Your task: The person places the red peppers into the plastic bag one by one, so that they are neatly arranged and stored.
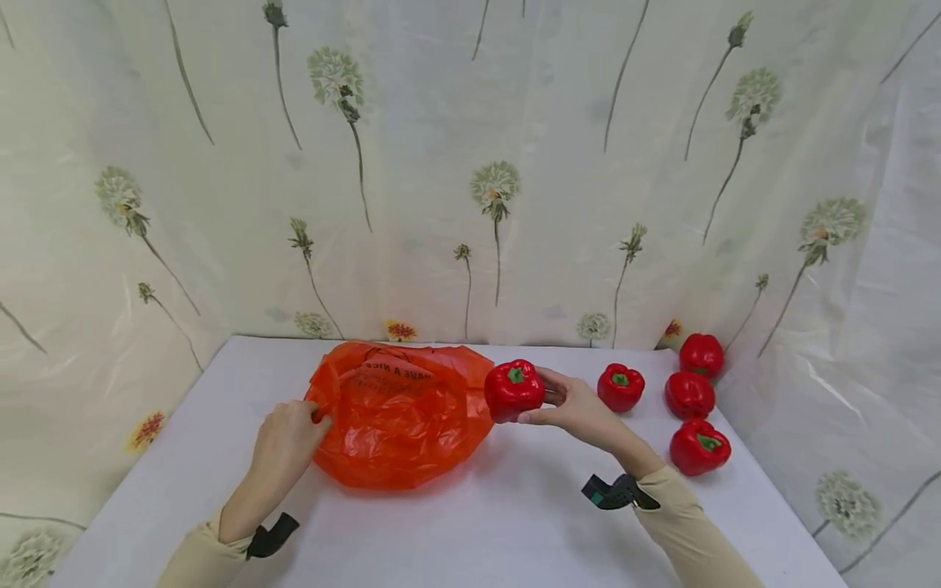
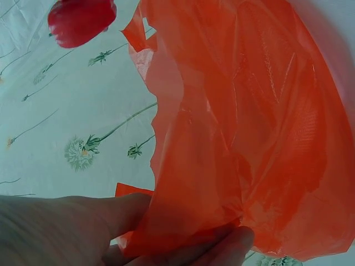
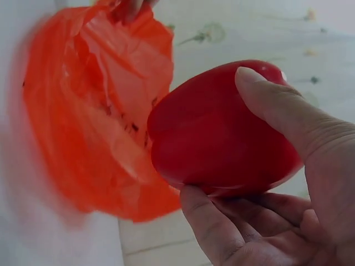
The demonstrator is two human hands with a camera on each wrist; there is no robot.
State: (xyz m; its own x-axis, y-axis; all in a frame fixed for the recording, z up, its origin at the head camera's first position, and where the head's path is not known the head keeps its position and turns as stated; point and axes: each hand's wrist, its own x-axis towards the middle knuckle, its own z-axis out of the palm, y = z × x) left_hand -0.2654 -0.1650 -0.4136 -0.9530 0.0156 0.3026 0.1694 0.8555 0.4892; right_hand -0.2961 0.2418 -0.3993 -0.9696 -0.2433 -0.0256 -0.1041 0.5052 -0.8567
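beside the orange bag point(image 1: 400, 437), the held pepper point(image 1: 510, 400) gleams red, green-stemmed.

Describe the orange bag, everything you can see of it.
The orange bag is thin, crinkled, slightly see-through film that looks like plastic, with dark lettering including "HAVE A NICE". It bulges wide, on or just above the white table. The left hand pinches its edge, bunching the film there. In the head view, a red pepper overlaps its right side; whether they touch, I cannot tell.
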